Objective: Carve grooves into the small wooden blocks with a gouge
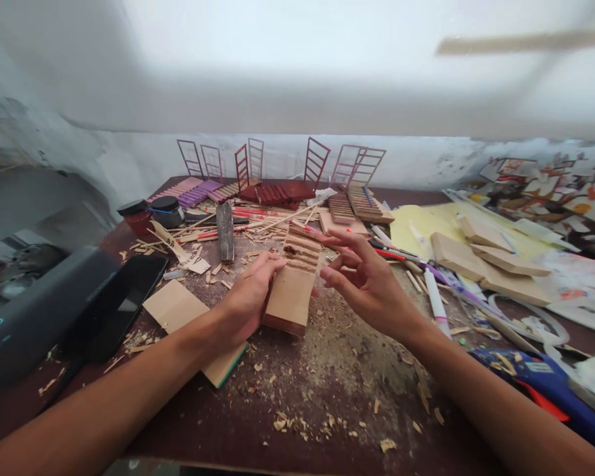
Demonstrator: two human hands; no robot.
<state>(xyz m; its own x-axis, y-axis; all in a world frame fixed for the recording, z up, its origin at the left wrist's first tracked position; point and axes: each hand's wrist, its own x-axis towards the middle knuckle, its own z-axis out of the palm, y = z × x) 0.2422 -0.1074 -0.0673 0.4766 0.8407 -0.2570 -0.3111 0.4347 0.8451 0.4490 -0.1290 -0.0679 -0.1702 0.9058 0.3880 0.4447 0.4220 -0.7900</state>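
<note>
My left hand (252, 291) is closed around the left edge of a small tan wooden block (291, 296), holding it tilted above the table. Across the block's far half run several raised ridges like small steps, with a dark brown spot near their left side. Just right of the block hovers my right hand (361, 274), its fingers bent and apart, with nothing visible in them. Beneath my left forearm lies a flat wooden board (178, 307) with a green edge. A dark grey weathered stick (225, 231) is beyond my left hand.
Small ladder-like frames (317, 162) stand on ridged pieces at the back. Thin sticks (258, 225) lie before them. Two dark-lidded jars (166, 211) and a black phone (121, 301) are left. Wood blocks (486, 264), a white tube (435, 301) and a blue tool (540, 377) lie right. Shavings (302, 423) litter the front.
</note>
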